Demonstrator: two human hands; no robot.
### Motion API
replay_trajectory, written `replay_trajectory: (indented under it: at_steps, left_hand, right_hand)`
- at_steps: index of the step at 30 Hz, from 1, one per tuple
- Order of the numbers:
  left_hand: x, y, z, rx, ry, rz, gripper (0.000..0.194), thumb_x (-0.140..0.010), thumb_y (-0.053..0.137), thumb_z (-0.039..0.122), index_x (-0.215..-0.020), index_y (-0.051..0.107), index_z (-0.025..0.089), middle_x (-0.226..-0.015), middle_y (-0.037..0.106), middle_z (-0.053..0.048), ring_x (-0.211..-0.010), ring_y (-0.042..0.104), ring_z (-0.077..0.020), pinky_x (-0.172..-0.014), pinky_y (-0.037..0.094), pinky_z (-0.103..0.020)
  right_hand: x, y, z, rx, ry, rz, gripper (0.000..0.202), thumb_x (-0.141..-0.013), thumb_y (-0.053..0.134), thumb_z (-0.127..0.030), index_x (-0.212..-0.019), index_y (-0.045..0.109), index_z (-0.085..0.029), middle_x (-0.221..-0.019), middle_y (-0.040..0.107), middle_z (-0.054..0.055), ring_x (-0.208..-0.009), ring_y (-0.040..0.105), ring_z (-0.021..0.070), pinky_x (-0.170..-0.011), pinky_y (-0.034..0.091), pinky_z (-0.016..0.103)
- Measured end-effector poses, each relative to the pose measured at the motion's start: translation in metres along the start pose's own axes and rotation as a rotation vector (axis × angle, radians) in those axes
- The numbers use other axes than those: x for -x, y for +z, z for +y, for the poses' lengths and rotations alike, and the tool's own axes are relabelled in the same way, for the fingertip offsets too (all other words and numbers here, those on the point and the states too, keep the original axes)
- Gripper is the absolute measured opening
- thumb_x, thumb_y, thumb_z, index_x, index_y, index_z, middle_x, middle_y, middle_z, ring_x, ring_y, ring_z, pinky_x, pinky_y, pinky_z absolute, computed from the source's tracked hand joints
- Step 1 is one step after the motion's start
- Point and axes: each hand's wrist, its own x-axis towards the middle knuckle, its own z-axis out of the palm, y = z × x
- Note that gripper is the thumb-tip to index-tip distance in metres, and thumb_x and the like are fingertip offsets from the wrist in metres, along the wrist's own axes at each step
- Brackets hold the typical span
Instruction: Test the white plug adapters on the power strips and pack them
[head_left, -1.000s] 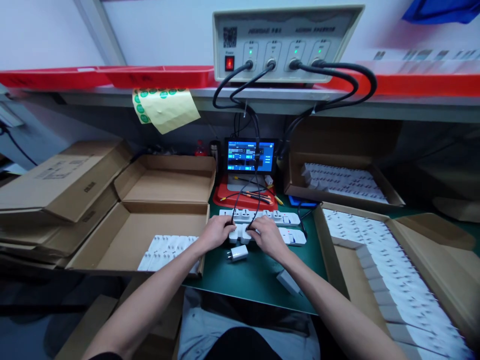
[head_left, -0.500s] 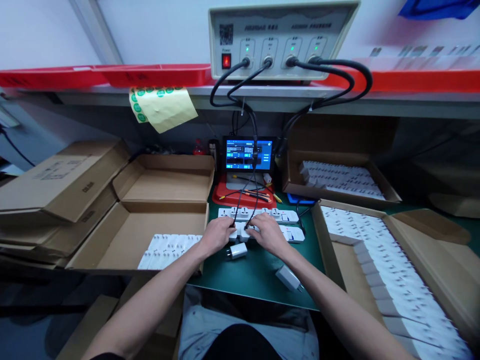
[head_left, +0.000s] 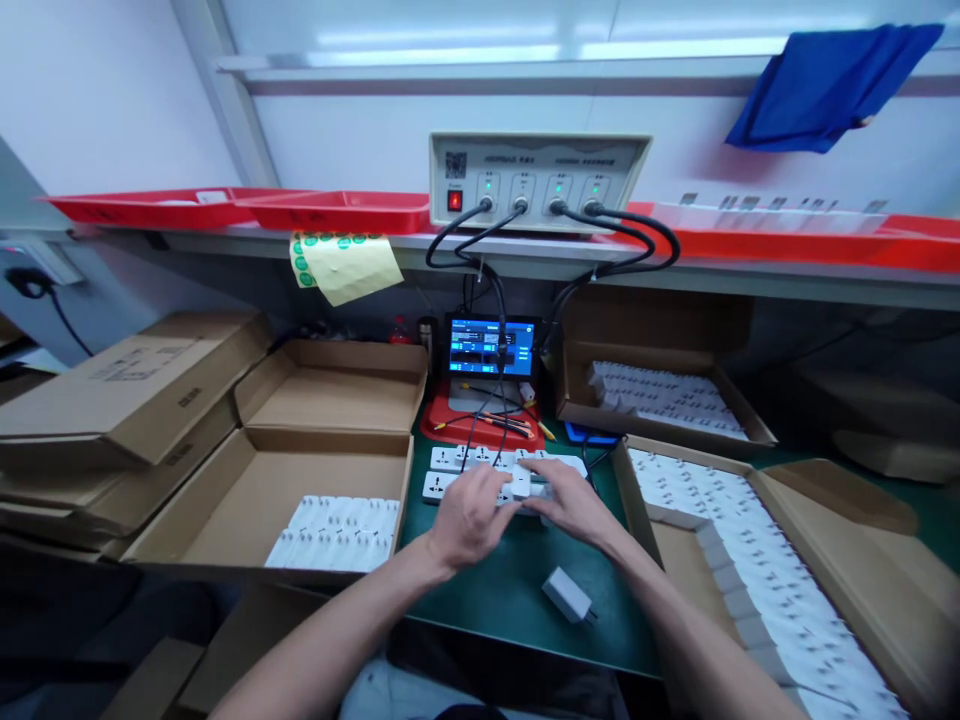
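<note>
My left hand (head_left: 472, 515) is curled in front of the two white power strips (head_left: 437, 487), its thumb and fingertips close to the sockets. What it grips, if anything, is hidden by the fingers. My right hand (head_left: 571, 502) reaches in from the other side, thumb and fingers bent around a white charger (head_left: 538, 490) at the front strip. My two hands nearly meet there. Another white charger (head_left: 568, 596) lies on the green mat nearer to me, its prongs pointing right. Thin black cables run down to the strips from above.
On the left an open carton (head_left: 225, 490) holds white chargers; closed cartons (head_left: 127, 390) are stacked beyond. At the right stand two cartons of chargers (head_left: 757, 530). Behind the strips are a red tray (head_left: 433, 420) and a lit screen (head_left: 491, 347). A tester box (head_left: 540, 185) sits on the shelf.
My hands have shifted from the black cable ends to the right part of the front strip. The charger lying before the strips is no longer visible there. The camera has tilted up.
</note>
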Motion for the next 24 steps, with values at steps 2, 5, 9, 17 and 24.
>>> replay_trajectory:
  at_steps: [2,5,9,17,24]
  left_hand:
    - [-0.004,0.02,0.01,0.058,0.011,-0.023,0.037,-0.109,0.058,0.032,-0.145,0.061,0.024,-0.125,0.072,-0.016,-0.12,0.071,-0.0336,-0.106,0.06,-0.05]
    - [-0.021,0.052,0.017,0.098,-0.066,-0.112,0.054,-0.103,0.065,0.028,-0.156,0.054,0.024,-0.147,0.067,-0.019,-0.137,0.066,-0.0363,-0.118,0.058,-0.053]
    - [-0.05,0.089,0.021,0.018,-0.205,-0.392,0.071,-0.092,0.08,0.027,-0.159,0.055,0.02,-0.156,0.065,-0.024,-0.146,0.062,-0.0435,-0.123,0.054,-0.056]
    - [-0.057,0.076,0.025,0.213,-0.207,-0.386,0.062,-0.094,0.078,0.031,-0.154,0.064,0.024,-0.149,0.073,-0.018,-0.14,0.068,-0.0384,-0.123,0.055,-0.053]
    - [-0.022,0.024,0.044,0.719,-0.267,-0.152,0.09,-0.077,0.097,0.032,-0.161,0.064,0.032,-0.149,0.075,-0.011,-0.137,0.07,-0.0342,-0.124,0.055,-0.05]
  right_hand:
    - [0.003,-0.013,0.005,-0.092,0.047,0.099,0.054,-0.093,0.082,-0.047,-0.143,0.076,-0.026,-0.142,0.08,0.014,-0.129,0.076,0.0377,-0.109,0.062,0.054]
    - [0.015,-0.035,0.017,-0.219,0.194,0.265,0.061,-0.094,0.079,-0.062,-0.144,0.075,-0.026,-0.132,0.084,0.011,-0.118,0.079,0.0351,-0.103,0.066,0.05]
    - [0.04,-0.054,0.035,-0.381,0.336,0.365,0.076,-0.093,0.078,-0.073,-0.152,0.069,-0.025,-0.127,0.084,0.012,-0.114,0.08,0.0333,-0.1,0.068,0.048]
    - [0.091,-0.062,0.02,-0.185,0.35,0.228,0.072,-0.095,0.076,-0.069,-0.156,0.068,-0.031,-0.135,0.082,0.012,-0.116,0.08,0.0369,-0.101,0.069,0.052]
    - [0.09,-0.064,-0.051,-0.166,0.05,-0.046,0.06,-0.11,0.065,-0.048,-0.169,0.056,-0.042,-0.157,0.069,0.011,-0.134,0.075,0.032,-0.111,0.066,0.044]
